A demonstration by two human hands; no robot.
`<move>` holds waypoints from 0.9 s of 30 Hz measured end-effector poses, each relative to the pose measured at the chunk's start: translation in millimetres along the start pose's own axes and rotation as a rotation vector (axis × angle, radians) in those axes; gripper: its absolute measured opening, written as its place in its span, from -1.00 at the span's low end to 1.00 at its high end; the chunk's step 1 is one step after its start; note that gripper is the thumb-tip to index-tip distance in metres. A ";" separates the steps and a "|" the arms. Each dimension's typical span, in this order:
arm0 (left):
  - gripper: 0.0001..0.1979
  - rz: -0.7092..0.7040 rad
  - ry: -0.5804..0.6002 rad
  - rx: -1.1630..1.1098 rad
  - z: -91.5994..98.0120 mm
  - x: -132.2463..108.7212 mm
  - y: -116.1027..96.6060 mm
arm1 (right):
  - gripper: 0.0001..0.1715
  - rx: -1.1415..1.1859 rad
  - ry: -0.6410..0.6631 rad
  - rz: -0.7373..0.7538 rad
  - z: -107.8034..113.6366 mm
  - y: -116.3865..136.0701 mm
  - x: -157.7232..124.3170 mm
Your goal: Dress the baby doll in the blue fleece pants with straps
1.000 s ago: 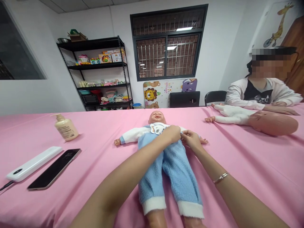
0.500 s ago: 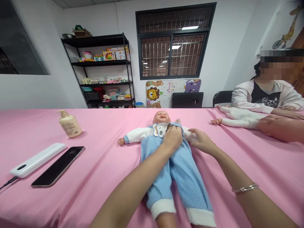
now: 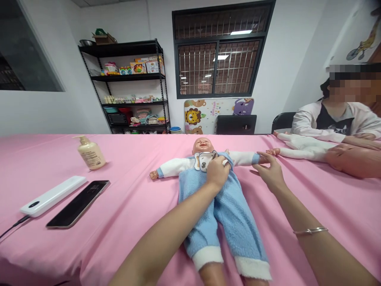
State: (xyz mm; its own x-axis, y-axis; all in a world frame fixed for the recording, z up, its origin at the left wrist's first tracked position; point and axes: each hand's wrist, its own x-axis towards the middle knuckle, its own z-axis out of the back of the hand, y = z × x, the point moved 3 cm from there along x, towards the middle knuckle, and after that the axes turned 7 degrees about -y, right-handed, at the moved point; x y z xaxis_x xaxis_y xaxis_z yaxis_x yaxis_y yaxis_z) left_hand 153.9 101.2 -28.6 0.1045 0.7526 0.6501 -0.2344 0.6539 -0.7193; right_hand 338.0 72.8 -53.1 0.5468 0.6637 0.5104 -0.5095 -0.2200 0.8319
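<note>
A baby doll [image 3: 203, 146] lies on its back in a blue fleece romper [image 3: 199, 202] with white sleeves and an elephant face on the chest. My left hand [image 3: 218, 170] is closed on the bunched edge of the romper's front, beside the elephant patch. The doll's arm on the right is stretched out straight, its blue cuff [image 3: 255, 158] at the wrist. Around the doll's small hand there, my right hand [image 3: 271, 171] has thumb and fingers apart, the fingertips touching it. The doll's other arm [image 3: 174, 167] rests out to the left.
On the pink tablecloth [image 3: 133, 198] at left are a pump bottle [image 3: 91, 153], a white corded device [image 3: 55, 196] and a phone [image 3: 79, 204]. Another doll [image 3: 348, 159] lies at right before a seated person [image 3: 327, 119]. Shelves [image 3: 127, 75] stand behind.
My right hand has moved outward along the doll's arm from the sleeve to its small hand, and that arm is now seen stretched out. My left hand keeps its grip on the romper.
</note>
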 end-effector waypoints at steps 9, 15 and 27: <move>-0.36 -0.372 -0.013 0.288 3.1 -8.2 -15.4 | -0.25 0.370 0.341 0.197 -45.4 56.6 -39.6; -0.42 -0.451 0.061 0.476 10.2 -6.3 -24.6 | -0.40 0.286 0.438 0.205 -49.4 60.2 -44.4; -0.80 -0.168 0.472 1.046 4.2 0.0 -36.8 | -0.60 0.392 0.375 -0.372 -53.4 18.4 -20.9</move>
State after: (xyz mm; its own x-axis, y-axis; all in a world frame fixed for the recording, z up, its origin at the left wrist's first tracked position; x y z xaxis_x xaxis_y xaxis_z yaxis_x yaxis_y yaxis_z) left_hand 158.5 76.8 -1.1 0.5084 0.7604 0.4041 -0.8451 0.5307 0.0647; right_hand 281.7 93.0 -60.1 0.3348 0.9344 0.1220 -0.0126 -0.1250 0.9921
